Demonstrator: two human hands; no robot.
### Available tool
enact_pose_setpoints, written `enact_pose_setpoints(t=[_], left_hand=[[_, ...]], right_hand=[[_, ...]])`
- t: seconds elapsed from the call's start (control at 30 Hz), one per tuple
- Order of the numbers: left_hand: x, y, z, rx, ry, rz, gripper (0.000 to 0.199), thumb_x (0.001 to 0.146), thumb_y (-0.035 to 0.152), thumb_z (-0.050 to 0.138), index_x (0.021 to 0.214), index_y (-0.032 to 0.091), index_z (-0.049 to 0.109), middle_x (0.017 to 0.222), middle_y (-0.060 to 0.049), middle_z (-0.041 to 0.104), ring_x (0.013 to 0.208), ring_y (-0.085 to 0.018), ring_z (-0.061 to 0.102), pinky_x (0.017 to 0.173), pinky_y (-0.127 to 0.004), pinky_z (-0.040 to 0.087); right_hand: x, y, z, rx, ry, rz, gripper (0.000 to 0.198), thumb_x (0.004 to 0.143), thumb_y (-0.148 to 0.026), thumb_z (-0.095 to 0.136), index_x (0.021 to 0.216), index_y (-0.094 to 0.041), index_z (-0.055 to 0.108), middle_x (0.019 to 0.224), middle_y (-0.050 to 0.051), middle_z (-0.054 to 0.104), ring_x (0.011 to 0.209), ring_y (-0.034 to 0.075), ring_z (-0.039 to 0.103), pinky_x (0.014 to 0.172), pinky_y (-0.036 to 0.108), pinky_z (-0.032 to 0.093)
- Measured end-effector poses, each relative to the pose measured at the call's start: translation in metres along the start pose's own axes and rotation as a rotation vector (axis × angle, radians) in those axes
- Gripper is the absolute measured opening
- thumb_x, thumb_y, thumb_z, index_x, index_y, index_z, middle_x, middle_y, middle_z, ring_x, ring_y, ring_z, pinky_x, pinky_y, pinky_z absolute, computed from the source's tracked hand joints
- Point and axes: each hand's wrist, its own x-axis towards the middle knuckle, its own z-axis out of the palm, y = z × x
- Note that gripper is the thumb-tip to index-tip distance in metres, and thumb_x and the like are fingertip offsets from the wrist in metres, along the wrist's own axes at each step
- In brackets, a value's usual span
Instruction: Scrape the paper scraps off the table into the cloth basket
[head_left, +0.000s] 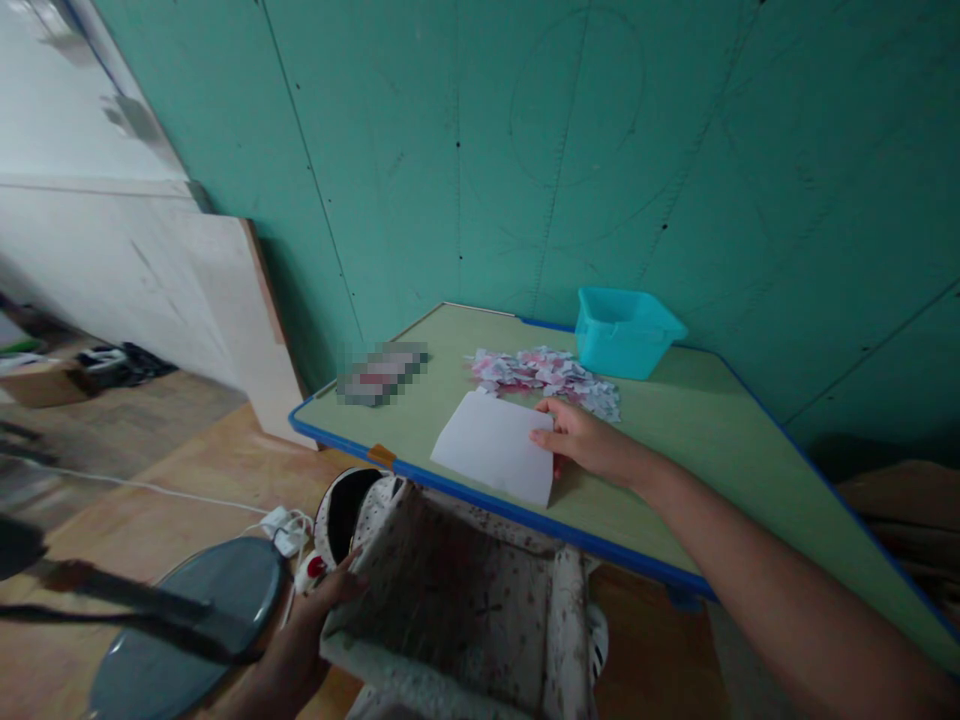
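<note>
My right hand pinches the right edge of a white sheet of paper, thumb on top. The paper lies over the near edge of the pale green table. Just beyond it is a heap of small pink and white paper scraps. Below the table edge, my left hand grips the left rim of a fabric bin with a speckled print. The bin tilts with its opening toward me, and its inside looks dark.
A turquoise plastic basket stands at the back of the table by the green wall. A blurred-out flat item lies at the table's left. On the floor are a round grey stool and a white power strip with cords.
</note>
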Motion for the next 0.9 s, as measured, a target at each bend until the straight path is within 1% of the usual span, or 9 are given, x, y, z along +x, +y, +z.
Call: enact_pose_setpoints(t=[0.2, 0.33, 0.43, 0.57, 0.7, 0.77, 0.83, 0.9], left_hand=[[-0.002, 0.0001, 0.0032, -0.013, 0.004, -0.045, 0.033, 0.055, 0.02, 0.061, 0.088, 0.017, 0.065, 0.058, -0.003, 0.072, 0.057, -0.027, 0.066, 0.046, -0.031, 0.048], [-0.0005, -0.0016, 0.0018, 0.019, 0.015, -0.03, 0.028, 0.055, 0.019, 0.062, 0.083, 0.016, 0.067, 0.058, -0.004, 0.072, 0.053, -0.027, 0.065, 0.046, -0.033, 0.048], [0.0006, -0.0028, 0.0004, 0.03, 0.022, -0.032, 0.028, 0.055, 0.019, 0.063, 0.082, 0.016, 0.066, 0.063, -0.005, 0.073, 0.051, -0.027, 0.064, 0.045, -0.034, 0.048], [0.0015, -0.0041, -0.0006, 0.01, 0.026, -0.064, 0.029, 0.056, 0.02, 0.061, 0.084, 0.016, 0.066, 0.07, -0.007, 0.073, 0.053, -0.027, 0.065, 0.046, -0.034, 0.048], [0.0006, -0.0045, 0.0008, 0.01, 0.026, -0.052, 0.032, 0.057, 0.017, 0.06, 0.088, 0.016, 0.065, 0.065, -0.006, 0.073, 0.053, -0.027, 0.065, 0.045, -0.033, 0.047], [-0.001, -0.0042, 0.003, -0.011, 0.021, -0.05, 0.038, 0.057, 0.016, 0.06, 0.096, 0.017, 0.063, 0.065, -0.005, 0.073, 0.054, -0.027, 0.065, 0.044, -0.033, 0.047], [-0.0033, -0.0036, 0.0058, -0.062, 0.013, -0.048, 0.045, 0.059, 0.015, 0.059, 0.103, 0.02, 0.059, 0.067, -0.002, 0.073, 0.057, -0.027, 0.066, 0.046, -0.032, 0.047], [-0.0059, -0.003, 0.0084, -0.109, 0.007, -0.053, 0.047, 0.06, 0.014, 0.059, 0.106, 0.023, 0.057, 0.069, 0.0, 0.074, 0.061, -0.025, 0.067, 0.053, -0.031, 0.049]], right_hand=[[0.0011, -0.0015, 0.0014, 0.003, -0.008, 0.006, 0.023, 0.075, -0.034, 0.05, 0.085, -0.02, 0.035, 0.065, -0.002, 0.055, 0.047, 0.009, 0.05, 0.04, 0.02, 0.04], [0.0011, -0.0007, 0.003, -0.009, -0.022, 0.003, 0.023, 0.075, -0.034, 0.049, 0.086, -0.02, 0.035, 0.065, -0.002, 0.055, 0.047, 0.009, 0.051, 0.041, 0.02, 0.039], [0.0004, 0.0007, 0.0037, -0.002, -0.043, -0.003, 0.024, 0.075, -0.035, 0.049, 0.087, -0.02, 0.035, 0.066, -0.002, 0.055, 0.048, 0.009, 0.051, 0.042, 0.02, 0.039], [-0.0008, 0.0014, 0.0039, 0.016, -0.06, -0.014, 0.026, 0.075, -0.037, 0.05, 0.088, -0.02, 0.035, 0.066, -0.002, 0.054, 0.048, 0.009, 0.051, 0.042, 0.021, 0.039], [-0.0022, -0.0011, 0.0036, 0.052, -0.072, -0.028, 0.026, 0.075, -0.037, 0.05, 0.088, -0.021, 0.035, 0.066, -0.002, 0.054, 0.049, 0.008, 0.05, 0.042, 0.02, 0.039], [-0.0031, -0.0028, 0.0035, 0.057, -0.082, -0.041, 0.025, 0.075, -0.037, 0.05, 0.088, -0.021, 0.035, 0.066, -0.003, 0.053, 0.05, 0.008, 0.05, 0.042, 0.02, 0.039], [-0.0041, -0.004, 0.0037, 0.054, -0.096, -0.047, 0.025, 0.075, -0.036, 0.05, 0.089, -0.021, 0.036, 0.066, -0.003, 0.053, 0.05, 0.008, 0.049, 0.041, 0.02, 0.039], [-0.0046, -0.0044, 0.0043, 0.056, -0.104, -0.047, 0.026, 0.075, -0.036, 0.05, 0.09, -0.021, 0.036, 0.066, -0.003, 0.053, 0.05, 0.008, 0.049, 0.041, 0.02, 0.039]])
